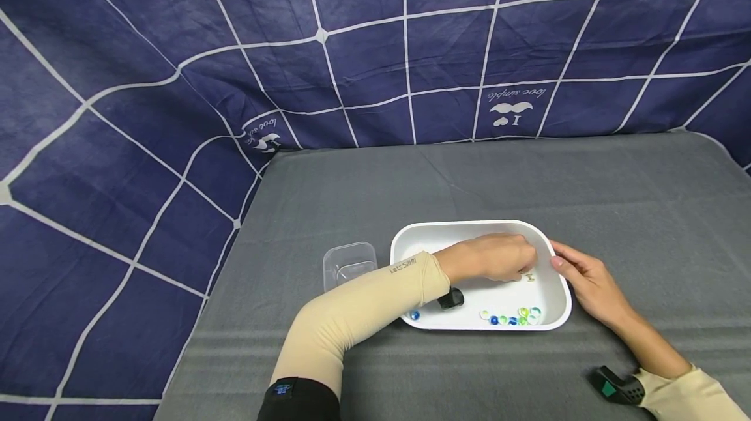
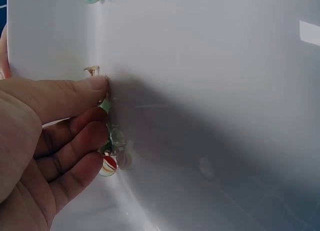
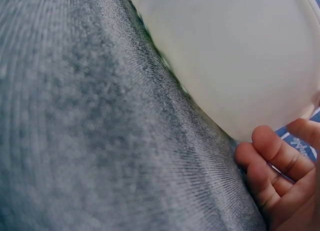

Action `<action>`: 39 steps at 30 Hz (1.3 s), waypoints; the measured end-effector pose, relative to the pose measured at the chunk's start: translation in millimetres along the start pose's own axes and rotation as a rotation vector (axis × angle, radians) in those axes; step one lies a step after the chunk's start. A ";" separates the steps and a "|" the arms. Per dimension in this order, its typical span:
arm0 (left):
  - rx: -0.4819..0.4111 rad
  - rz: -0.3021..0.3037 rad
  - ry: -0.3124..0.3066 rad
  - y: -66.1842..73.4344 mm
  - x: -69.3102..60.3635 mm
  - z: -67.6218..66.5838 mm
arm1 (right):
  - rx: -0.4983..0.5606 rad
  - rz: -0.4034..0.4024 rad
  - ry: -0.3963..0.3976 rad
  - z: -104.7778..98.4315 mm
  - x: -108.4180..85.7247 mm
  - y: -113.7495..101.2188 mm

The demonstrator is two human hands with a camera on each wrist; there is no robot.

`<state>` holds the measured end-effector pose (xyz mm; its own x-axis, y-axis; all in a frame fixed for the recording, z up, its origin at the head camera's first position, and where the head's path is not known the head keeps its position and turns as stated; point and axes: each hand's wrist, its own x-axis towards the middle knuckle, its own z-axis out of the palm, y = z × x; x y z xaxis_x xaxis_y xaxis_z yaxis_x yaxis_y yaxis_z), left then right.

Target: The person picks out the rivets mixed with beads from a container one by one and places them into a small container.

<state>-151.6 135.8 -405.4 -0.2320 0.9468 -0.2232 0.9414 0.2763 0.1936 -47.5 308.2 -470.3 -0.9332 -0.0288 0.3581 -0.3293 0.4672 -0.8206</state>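
Observation:
A white plastic tub (image 1: 457, 232) holds several glass marbles. My left hand (image 1: 507, 257) reaches across it to the right end, fingers curled down to the floor. In the left wrist view, the thumb and curled fingers of my left hand (image 2: 65, 121) close around small glass marbles by the wall, one greenish between them; the index finger is hidden. A red-striped marble (image 2: 108, 166) lies by the lowest finger, and an amber marble (image 2: 92, 70) shows beyond the thumb. My right hand (image 1: 589, 284) grips the tub's right end, thumb at the rim, fingers outside.
More blue, green and clear marbles (image 1: 513, 320) lie along the tub's near wall, with one blue marble (image 1: 414, 315) at the near left. A clear plastic box (image 1: 350, 258) stands left of the tub, partly behind the left sleeve. Grey cloth (image 1: 264, 317) covers the table.

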 end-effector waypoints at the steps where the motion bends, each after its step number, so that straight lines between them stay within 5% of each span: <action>1: 0.004 0.000 -0.002 0.1 0.0 -0.2 | -0.002 0.000 0.001 0.0 -0.1 0.0; 25: 0.003 -0.016 -0.057 3.0 -8.8 -8.3 | -0.012 -0.002 0.010 -0.6 0.1 -0.7; 39: -0.119 0.016 -0.051 -0.8 -20.4 -12.7 | -0.032 -0.009 0.023 0.0 0.2 0.1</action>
<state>-150.7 118.4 -388.8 -0.2021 0.9424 -0.2667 0.9084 0.2821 0.3086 -47.7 308.2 -470.3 -0.9267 -0.0128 0.3756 -0.3322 0.4949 -0.8029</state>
